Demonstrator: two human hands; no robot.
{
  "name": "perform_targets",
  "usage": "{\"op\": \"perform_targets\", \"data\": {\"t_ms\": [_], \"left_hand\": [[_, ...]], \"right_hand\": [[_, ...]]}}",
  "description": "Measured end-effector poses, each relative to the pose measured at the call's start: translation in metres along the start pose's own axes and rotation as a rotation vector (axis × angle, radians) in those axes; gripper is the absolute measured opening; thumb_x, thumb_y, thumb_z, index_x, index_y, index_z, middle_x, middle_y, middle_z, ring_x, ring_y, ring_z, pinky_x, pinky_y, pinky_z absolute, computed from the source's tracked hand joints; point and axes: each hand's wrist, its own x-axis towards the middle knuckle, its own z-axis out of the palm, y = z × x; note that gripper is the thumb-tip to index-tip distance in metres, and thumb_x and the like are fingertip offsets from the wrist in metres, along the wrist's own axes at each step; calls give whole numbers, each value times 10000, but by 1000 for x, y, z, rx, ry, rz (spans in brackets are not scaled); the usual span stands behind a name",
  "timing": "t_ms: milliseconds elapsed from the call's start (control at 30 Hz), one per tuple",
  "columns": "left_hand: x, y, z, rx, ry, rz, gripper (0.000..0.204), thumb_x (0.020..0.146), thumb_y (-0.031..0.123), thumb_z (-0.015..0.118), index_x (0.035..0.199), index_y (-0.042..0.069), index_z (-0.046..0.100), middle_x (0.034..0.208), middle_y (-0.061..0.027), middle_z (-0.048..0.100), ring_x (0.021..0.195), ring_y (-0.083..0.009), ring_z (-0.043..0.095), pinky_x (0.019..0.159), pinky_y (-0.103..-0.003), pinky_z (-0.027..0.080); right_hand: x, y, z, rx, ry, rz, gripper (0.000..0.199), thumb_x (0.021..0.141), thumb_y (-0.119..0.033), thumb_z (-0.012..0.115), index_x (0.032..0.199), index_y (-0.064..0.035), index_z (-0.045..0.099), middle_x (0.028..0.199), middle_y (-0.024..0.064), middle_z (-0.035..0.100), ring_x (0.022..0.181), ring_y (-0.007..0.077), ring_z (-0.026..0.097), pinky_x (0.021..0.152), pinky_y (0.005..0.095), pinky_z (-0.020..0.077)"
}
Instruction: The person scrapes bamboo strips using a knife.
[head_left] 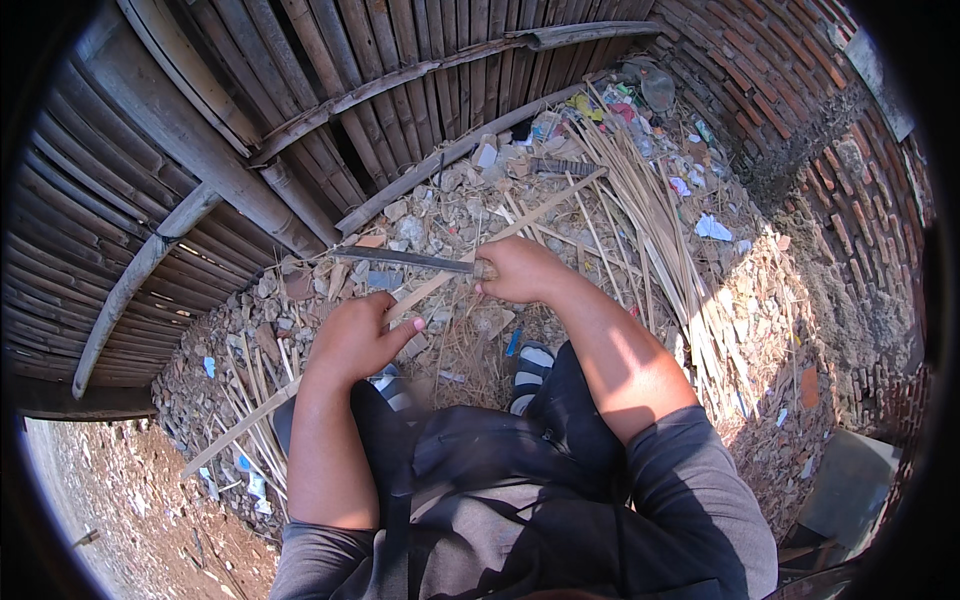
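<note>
My left hand (360,337) clamps a flat, pale bamboo strip (422,292); my right hand (518,268) seemingly clasps a dark metal knife (405,258). A skidding blade could cut me.

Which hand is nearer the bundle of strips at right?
Right. The right hand, holding the knife, is left of the bundle; the left hand, on a single strip, is farther left.
</note>
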Motion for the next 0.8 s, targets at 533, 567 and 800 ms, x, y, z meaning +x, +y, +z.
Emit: {"op": "perform_targets", "data": {"t_ms": [533,567,800], "left_hand": [[0,3,-4,-1,-20,-39,559,875,544,763,1080,24,743,880,-231,727,879,-437,715,796,-510,550],[0,3,-4,-1,-19,-39,559,875,544,763,1080,24,743,880,-231,727,879,-437,715,796,-510,550],[-1,0,-2,-41,117,21,494,884,492,771,985,12,720,775,-210,697,793,-428,708,734,-506,545]], "right_hand": [[-1,4,-4,21,13,-15,432,838,-336,802,1187,-97,716,1091,199,737,1064,397,702,925,505,553],[-2,7,-5,20,13,-16,432,838,-336,802,1187,-97,716,1091,199,737,1064,397,702,925,505,553],[-14,4,-18,-2,195,40,470,808,-359,829,1172,-85,713,1016,218,728,1003,425,693,869,506,549]]}}
